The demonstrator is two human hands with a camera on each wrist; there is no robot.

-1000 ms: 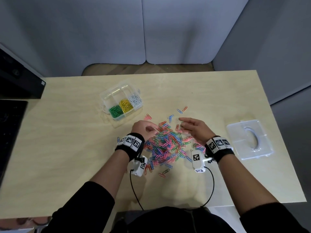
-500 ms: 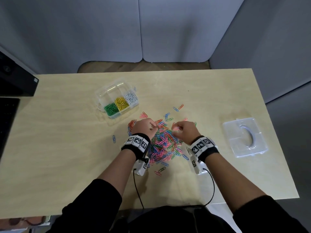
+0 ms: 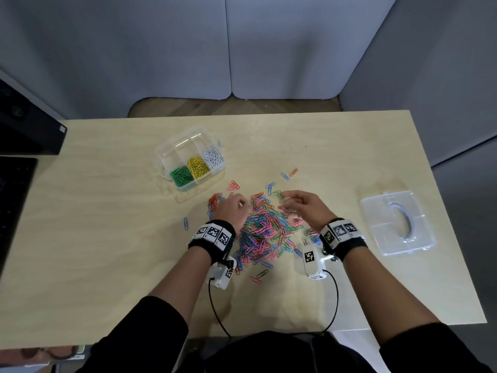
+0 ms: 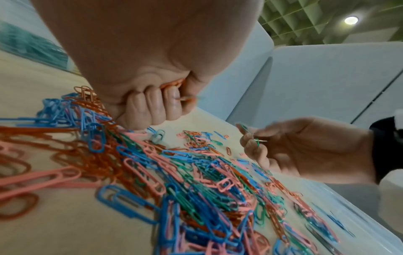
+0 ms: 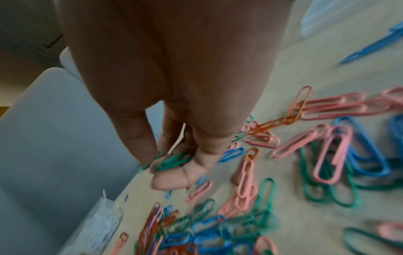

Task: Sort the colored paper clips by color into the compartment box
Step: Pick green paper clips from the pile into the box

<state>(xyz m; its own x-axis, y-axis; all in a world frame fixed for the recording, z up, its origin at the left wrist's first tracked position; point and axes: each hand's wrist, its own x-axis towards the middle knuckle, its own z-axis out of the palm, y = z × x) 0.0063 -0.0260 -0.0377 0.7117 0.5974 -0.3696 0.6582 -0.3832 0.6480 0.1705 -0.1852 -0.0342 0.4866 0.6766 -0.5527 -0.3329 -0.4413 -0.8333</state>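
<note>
A mixed pile of pink, blue, green and orange paper clips [image 3: 265,228] lies mid-table. The clear compartment box [image 3: 189,160] stands to the pile's far left, with green [image 3: 181,175], yellow [image 3: 198,167] and white clips [image 3: 213,157] in its front row. My left hand [image 3: 234,208] sits at the pile's left edge, curled round orange clips [image 4: 173,84]. My right hand [image 3: 301,205] hovers over the pile's right side and pinches green clips [image 5: 172,161] between thumb and fingers.
The box's clear lid [image 3: 398,222] lies at the right of the table. A small heap of orange clips [image 3: 214,201] sits left of my left hand, and stray clips [image 3: 289,174] lie beyond the pile. A black keyboard [image 3: 13,205] is at the left edge.
My right hand has lifted a little and moved right with green clips pinched. The left hand stays curled at the pile's left edge.
</note>
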